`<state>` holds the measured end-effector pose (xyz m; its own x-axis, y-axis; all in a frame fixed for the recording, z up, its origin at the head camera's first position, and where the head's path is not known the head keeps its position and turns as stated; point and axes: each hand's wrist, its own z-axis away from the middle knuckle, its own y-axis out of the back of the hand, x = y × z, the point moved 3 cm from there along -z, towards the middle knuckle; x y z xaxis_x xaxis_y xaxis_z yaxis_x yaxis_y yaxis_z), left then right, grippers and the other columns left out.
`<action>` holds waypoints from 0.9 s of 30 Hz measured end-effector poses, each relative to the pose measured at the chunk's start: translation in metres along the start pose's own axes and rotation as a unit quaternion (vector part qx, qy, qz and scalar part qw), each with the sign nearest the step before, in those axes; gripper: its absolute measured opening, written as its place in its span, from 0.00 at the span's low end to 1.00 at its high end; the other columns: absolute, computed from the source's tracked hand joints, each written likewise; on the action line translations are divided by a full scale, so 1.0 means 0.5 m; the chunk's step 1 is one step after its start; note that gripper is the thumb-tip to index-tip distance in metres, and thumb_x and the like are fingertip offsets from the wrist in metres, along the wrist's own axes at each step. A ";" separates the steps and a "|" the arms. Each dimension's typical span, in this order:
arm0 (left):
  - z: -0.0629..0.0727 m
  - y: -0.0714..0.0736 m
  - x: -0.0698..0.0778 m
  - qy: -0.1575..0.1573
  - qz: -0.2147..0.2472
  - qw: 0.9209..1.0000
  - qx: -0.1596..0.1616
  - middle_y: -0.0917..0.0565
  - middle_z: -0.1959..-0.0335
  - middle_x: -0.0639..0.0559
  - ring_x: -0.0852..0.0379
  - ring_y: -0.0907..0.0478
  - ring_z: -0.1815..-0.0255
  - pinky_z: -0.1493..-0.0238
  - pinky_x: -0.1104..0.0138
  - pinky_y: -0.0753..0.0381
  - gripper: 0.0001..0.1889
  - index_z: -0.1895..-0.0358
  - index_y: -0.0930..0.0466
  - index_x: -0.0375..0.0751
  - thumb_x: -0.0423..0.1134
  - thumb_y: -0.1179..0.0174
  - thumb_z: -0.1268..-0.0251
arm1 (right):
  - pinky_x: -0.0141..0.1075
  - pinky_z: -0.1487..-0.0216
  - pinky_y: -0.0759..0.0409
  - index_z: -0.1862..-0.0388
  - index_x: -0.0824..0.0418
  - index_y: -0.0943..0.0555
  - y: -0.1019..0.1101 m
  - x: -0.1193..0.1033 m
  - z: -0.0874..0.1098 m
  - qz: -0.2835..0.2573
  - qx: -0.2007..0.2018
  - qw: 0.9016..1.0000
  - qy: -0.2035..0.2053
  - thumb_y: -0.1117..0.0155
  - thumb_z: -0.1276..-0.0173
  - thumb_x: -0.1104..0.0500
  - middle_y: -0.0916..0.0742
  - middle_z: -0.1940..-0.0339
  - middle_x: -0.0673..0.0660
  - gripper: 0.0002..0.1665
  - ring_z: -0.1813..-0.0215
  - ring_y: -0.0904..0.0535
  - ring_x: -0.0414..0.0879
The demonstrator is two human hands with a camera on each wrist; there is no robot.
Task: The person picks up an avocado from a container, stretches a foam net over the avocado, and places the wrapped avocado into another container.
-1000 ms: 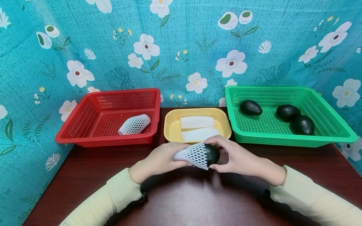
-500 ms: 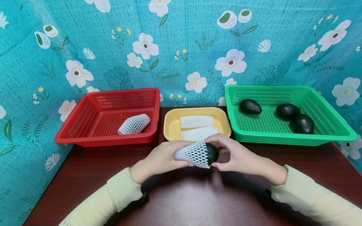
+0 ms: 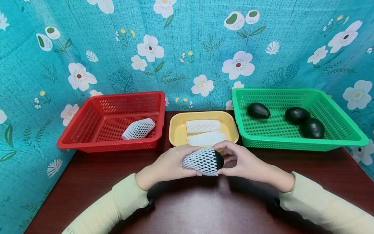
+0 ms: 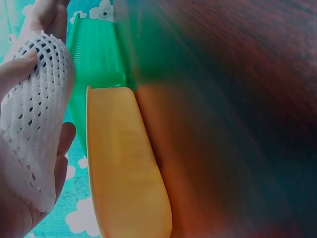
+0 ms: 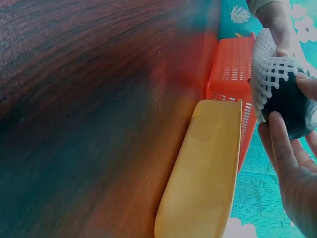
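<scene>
your left arm (image 3: 106,201) and right arm (image 3: 324,204) angle inward, left hand (image 3: 169,165) and right hand (image 3: 248,164) curled, facing each other.

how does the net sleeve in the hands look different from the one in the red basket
The held sleeve leaves one end of a dark fruit bare; the basket sleeve shows no bare fruit. The left hand grips the held sleeve and the right hand the dark fruit; the basket sleeve lies untouched in the red basket. Dark shows plainly through the held sleeve's holes; the basket sleeve looks paler. Both are white netting.
</scene>
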<state>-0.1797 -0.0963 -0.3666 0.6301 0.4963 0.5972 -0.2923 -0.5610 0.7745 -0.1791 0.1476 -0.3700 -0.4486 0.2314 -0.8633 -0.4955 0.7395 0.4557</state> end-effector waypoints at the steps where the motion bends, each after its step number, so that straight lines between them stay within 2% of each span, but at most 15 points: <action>1: -0.001 -0.001 0.000 0.003 -0.001 1.000 -0.003 0.18 0.43 0.54 0.60 0.23 0.48 0.47 0.65 0.18 0.38 0.31 0.24 0.46 0.49 0.21 0.48 | 0.40 0.55 0.13 0.38 0.62 0.26 -0.001 0.001 0.000 -0.002 0.002 1.000 0.004 0.20 0.45 0.70 0.18 0.43 0.61 0.36 0.52 0.15 0.47; 6: -0.005 -0.005 0.003 0.002 0.002 1.000 -0.008 0.18 0.44 0.56 0.62 0.23 0.49 0.48 0.65 0.19 0.39 0.31 0.24 0.48 0.50 0.21 0.48 | 0.39 0.56 0.13 0.41 0.64 0.24 -0.006 0.005 0.000 -0.008 0.013 0.999 0.028 0.20 0.44 0.71 0.18 0.45 0.62 0.33 0.52 0.15 0.45; 9: -0.007 -0.009 0.006 -0.008 0.000 1.000 -0.007 0.19 0.45 0.57 0.62 0.23 0.48 0.47 0.65 0.20 0.41 0.31 0.25 0.48 0.52 0.20 0.50 | 0.37 0.55 0.14 0.43 0.65 0.23 -0.011 0.008 -0.002 -0.004 0.018 0.999 0.043 0.21 0.44 0.72 0.17 0.47 0.61 0.31 0.52 0.16 0.44; 14: -0.009 -0.012 0.008 -0.012 0.000 1.000 -0.005 0.19 0.43 0.56 0.62 0.23 0.46 0.45 0.65 0.20 0.43 0.30 0.27 0.48 0.51 0.18 0.52 | 0.37 0.53 0.14 0.44 0.65 0.23 -0.020 0.013 -0.005 -0.003 0.022 0.998 0.050 0.23 0.45 0.74 0.17 0.49 0.60 0.30 0.52 0.16 0.43; 18: -0.008 -0.011 0.005 0.018 0.039 0.999 0.002 0.18 0.42 0.54 0.61 0.21 0.46 0.45 0.64 0.20 0.46 0.29 0.34 0.47 0.48 0.18 0.52 | 0.36 0.52 0.15 0.43 0.66 0.23 -0.021 0.014 -0.007 -0.001 0.033 0.998 0.048 0.23 0.45 0.75 0.17 0.48 0.61 0.31 0.51 0.16 0.44; 21: -0.008 -0.010 0.003 0.046 0.074 0.996 0.008 0.17 0.42 0.51 0.60 0.20 0.46 0.44 0.63 0.20 0.46 0.32 0.39 0.46 0.46 0.17 0.52 | 0.36 0.50 0.15 0.42 0.66 0.24 -0.019 0.012 -0.008 0.010 0.042 0.998 0.039 0.23 0.44 0.73 0.16 0.48 0.61 0.31 0.51 0.16 0.45; 24: -0.007 -0.009 0.002 0.060 0.095 0.994 -0.004 0.18 0.43 0.51 0.59 0.21 0.46 0.44 0.63 0.21 0.45 0.35 0.39 0.46 0.42 0.17 0.54 | 0.36 0.50 0.15 0.42 0.66 0.23 -0.016 0.010 -0.008 0.013 0.047 0.999 0.024 0.22 0.44 0.73 0.16 0.49 0.61 0.31 0.52 0.15 0.46; 27: -0.006 -0.006 0.002 0.061 0.112 0.991 -0.029 0.21 0.42 0.51 0.57 0.23 0.45 0.45 0.62 0.20 0.45 0.33 0.38 0.47 0.37 0.17 0.53 | 0.35 0.50 0.15 0.42 0.67 0.23 -0.012 0.011 -0.005 0.014 0.049 0.999 0.009 0.22 0.45 0.73 0.16 0.49 0.62 0.32 0.52 0.15 0.46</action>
<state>-0.1804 -0.0920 -0.3676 0.4540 0.4422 0.7735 -0.4577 -0.6291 0.6283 -0.1805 0.1426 -0.3771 -0.4742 0.2418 -0.8466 -0.4079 0.7918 0.4547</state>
